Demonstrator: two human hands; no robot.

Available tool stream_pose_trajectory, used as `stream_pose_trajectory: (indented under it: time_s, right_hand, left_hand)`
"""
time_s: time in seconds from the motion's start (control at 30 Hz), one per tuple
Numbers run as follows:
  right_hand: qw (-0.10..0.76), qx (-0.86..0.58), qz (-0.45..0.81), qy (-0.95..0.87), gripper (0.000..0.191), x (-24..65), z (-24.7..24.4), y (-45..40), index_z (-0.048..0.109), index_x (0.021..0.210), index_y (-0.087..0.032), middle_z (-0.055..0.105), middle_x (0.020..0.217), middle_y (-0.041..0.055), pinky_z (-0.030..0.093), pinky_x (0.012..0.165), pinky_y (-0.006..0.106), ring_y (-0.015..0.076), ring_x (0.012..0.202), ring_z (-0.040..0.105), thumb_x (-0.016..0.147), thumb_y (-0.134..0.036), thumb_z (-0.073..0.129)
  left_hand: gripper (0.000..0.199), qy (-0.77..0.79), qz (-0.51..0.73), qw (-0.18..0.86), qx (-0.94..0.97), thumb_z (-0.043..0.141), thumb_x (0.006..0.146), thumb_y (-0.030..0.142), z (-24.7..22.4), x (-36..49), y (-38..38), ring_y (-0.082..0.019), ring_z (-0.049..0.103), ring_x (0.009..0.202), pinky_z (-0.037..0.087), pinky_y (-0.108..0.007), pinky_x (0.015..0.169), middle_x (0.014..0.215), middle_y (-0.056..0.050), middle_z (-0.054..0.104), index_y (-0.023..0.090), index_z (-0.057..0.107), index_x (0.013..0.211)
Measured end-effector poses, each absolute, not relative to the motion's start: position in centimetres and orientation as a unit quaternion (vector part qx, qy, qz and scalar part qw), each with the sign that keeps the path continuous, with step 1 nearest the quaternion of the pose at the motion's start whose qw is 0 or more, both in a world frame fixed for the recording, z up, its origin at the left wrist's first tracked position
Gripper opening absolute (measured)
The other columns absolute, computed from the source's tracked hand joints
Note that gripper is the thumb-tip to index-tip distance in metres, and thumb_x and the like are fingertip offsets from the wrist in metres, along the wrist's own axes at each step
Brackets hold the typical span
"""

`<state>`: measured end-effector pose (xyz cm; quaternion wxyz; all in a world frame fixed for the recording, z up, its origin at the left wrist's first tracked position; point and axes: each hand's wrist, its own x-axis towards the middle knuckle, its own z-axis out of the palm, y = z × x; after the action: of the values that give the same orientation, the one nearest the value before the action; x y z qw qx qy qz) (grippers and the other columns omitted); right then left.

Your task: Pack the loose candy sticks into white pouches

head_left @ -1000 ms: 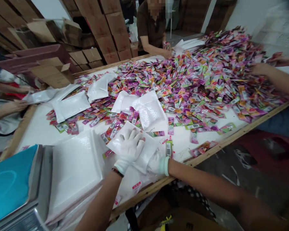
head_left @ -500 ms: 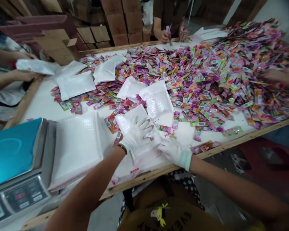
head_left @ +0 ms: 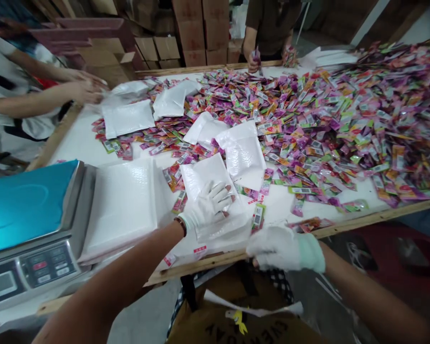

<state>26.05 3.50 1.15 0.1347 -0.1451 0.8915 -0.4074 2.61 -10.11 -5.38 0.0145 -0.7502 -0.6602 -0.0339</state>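
My left hand (head_left: 209, 205), in a white glove with bare fingertips, lies flat with fingers spread on a white padded mailer (head_left: 206, 172). The mailer's near end, with a clear-looking flap, points toward me. My right hand (head_left: 275, 246), gloved with a pale green cuff, hovers over the table's front edge, apart from the mailer. Its fingers point left and are blurred and partly hidden, so I cannot tell their grip. Below it, a thin white strip (head_left: 252, 306) hangs across the front of my clothing, apart from the hand. A small candy sachet (head_left: 258, 217) lies between the hands.
A stack of white mailers (head_left: 123, 205) lies left, beside a scale (head_left: 50, 263) with a blue top. More filled mailers (head_left: 245, 150) rest by a large heap of colourful sachets (head_left: 308, 119). Co-workers' hands (head_left: 88, 88) work at the left and far side. A wooden rim (head_left: 208, 265) borders the table.
My right hand has moved from the mailer's near end rightward and toward me. A white strip now shows below it. My left hand stays on the mailer. The left co-worker's hands have shifted.
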Motion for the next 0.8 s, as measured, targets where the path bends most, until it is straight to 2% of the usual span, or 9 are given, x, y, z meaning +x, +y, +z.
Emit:
stream_pose_trajectory:
  time_s: [0.07, 0.17, 0.23, 0.3, 0.47, 0.57, 0.67, 0.73, 0.8]
  right_hand:
    - [0.071, -0.084, -0.303, 0.946, 0.024, 24.8, -1.1, 4.0, 0.067, 0.111, -0.015, 0.069, 0.111, 0.0111, 0.045, 0.093, 0.035, 0.0224, 0.105, 0.06, 0.092, -0.018, 0.052]
    - [0.03, -0.083, -0.186, 0.978, 0.03, 22.7, -4.8, 4.7, 0.066, 0.111, -0.015, 0.064, 0.123, 0.0144, 0.041, 0.099, 0.045, 0.029, 0.117, 0.053, 0.082, -0.015, 0.06]
    - [0.019, -0.093, -0.182, 0.979, 0.024, 22.0, -6.5, 5.2, 0.067, 0.105, -0.016, 0.065, 0.123, 0.0129, 0.041, 0.098, 0.045, 0.0284, 0.114, 0.054, 0.083, -0.015, 0.059]
    - [0.001, -0.08, -0.22, 0.972, 0.021, 21.6, -7.1, 5.7, 0.068, 0.101, -0.016, 0.067, 0.118, 0.0115, 0.041, 0.098, 0.043, 0.0258, 0.109, 0.057, 0.087, -0.014, 0.053]
    - [-0.004, 0.021, -0.351, 0.936, 0.018, 20.3, -6.2, 6.5, 0.064, 0.097, -0.015, 0.067, 0.094, 0.0083, 0.044, 0.08, 0.032, 0.0203, 0.087, 0.06, 0.093, -0.022, 0.048]
    - [0.032, 0.089, -0.374, 0.923, 0.02, 18.5, -5.6, 6.5, 0.06, 0.088, -0.017, 0.063, 0.08, 0.003, 0.039, 0.069, 0.027, 0.0171, 0.075, 0.057, 0.095, -0.029, 0.046]
    - [0.042, 0.17, -0.339, 0.924, 0.019, 16.7, -5.7, 5.9, 0.059, 0.084, -0.018, 0.062, 0.078, 0.0032, 0.035, 0.068, 0.027, 0.017, 0.075, 0.055, 0.093, -0.029, 0.047]
    - [0.038, 0.217, -0.31, 0.925, 0.017, 15.7, -5.9, 5.2, 0.061, 0.089, -0.017, 0.064, 0.082, 0.0052, 0.035, 0.069, 0.027, 0.018, 0.078, 0.056, 0.091, -0.027, 0.048]
    - [0.023, 0.254, -0.294, 0.921, 0.023, 15.2, -6.0, 4.5, 0.061, 0.105, -0.017, 0.064, 0.083, 0.0061, 0.035, 0.067, 0.028, 0.0192, 0.076, 0.057, 0.088, -0.026, 0.049]
  left_hand:
    - [0.05, -0.666, -0.038, 0.027, -0.744, 0.049, 0.096, 0.036, -5.5, 3.2, -10.6, -0.03, 0.03, 0.146, 0.02, -0.06, 0.119, 0.153, -0.014, 0.042, 0.02, 0.045, 0.144]
    - [0.034, -0.7, -0.086, 0.027, -0.708, 0.055, 0.093, 0.028, -5.5, 4.9, -13.1, -0.027, 0.046, 0.134, 0.036, -0.05, 0.113, 0.14, -0.013, 0.055, 0.02, 0.06, 0.126]
    - [0.028, -0.729, -0.133, -0.001, -0.672, 0.063, 0.088, 0.034, -5.4, 6.2, -15.7, -0.028, 0.055, 0.122, 0.045, -0.047, 0.106, 0.128, -0.011, 0.063, 0.021, 0.067, 0.112]
    - [0.035, -0.761, -0.172, -0.034, -0.625, 0.069, 0.08, 0.041, -5.3, 6.9, -18.3, -0.029, 0.059, 0.116, 0.048, -0.046, 0.101, 0.121, -0.011, 0.066, 0.02, 0.068, 0.108]
    - [0.017, -0.841, -0.226, -0.124, -0.477, 0.055, 0.083, 0.019, -4.5, 6.0, -20.7, -0.023, 0.068, 0.099, 0.052, -0.035, 0.086, 0.104, -0.007, 0.073, 0.02, 0.067, 0.096]
    - [0.017, -0.888, -0.214, -0.169, -0.371, 0.051, 0.088, 0.025, -3.9, 4.7, -19.5, -0.023, 0.069, 0.087, 0.05, -0.032, 0.077, 0.092, -0.007, 0.075, 0.02, 0.066, 0.095]
    - [0.02, -0.911, -0.206, -0.164, -0.316, 0.05, 0.089, 0.029, -4.0, 3.9, -18.1, -0.024, 0.068, 0.083, 0.047, -0.032, 0.075, 0.085, -0.009, 0.073, 0.017, 0.065, 0.089]
    - [0.018, -0.91, -0.244, -0.148, -0.3, 0.053, 0.087, 0.029, -4.4, 3.6, -17.6, -0.025, 0.067, 0.087, 0.047, -0.034, 0.078, 0.09, -0.011, 0.072, 0.016, 0.065, 0.091]
    - [0.025, -0.899, -0.327, -0.11, -0.269, 0.061, 0.08, 0.027, -5.1, 3.6, -17.4, -0.028, 0.065, 0.099, 0.048, -0.038, 0.084, 0.106, -0.013, 0.069, 0.016, 0.063, 0.102]
